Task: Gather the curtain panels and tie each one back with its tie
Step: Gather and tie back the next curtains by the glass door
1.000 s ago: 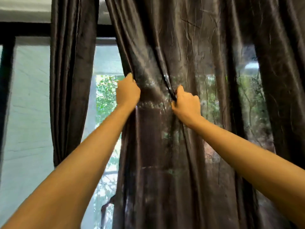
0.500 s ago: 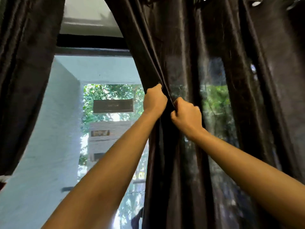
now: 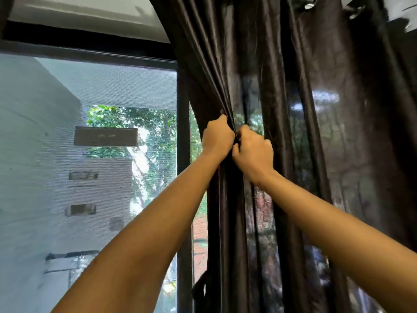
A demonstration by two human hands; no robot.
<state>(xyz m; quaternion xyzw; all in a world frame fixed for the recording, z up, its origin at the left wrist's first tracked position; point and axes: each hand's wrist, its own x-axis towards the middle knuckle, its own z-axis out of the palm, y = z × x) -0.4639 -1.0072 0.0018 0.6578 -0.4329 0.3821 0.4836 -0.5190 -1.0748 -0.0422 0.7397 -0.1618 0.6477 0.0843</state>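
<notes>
- Gripping the curtain (image 3: pixel 300 154) with both fists, we hold its bunched left edge at about mid-height, right of the window frame (image 3: pixel 183 177).
- Left hand (image 3: pixel 217 137): closed tight on the gathered folds, knuckles toward us, forearm reaching up from lower left.
- Right hand (image 3: pixel 253 152): closed on the same bunch, just beside the left hand and touching it, a little lower.
- Curtain: dark, shiny, creased fabric; pleats fan upward from our fists to the rod at top right and hang straight below them; it covers the right half of the view.
- Dark strip (image 3: pixel 199 290): hangs at the curtain's lower left edge; we cannot tell whether it is the tie.
- Window glass (image 3: pixel 90 154): uncovered on the left, showing a pale wall and green leaves.
</notes>
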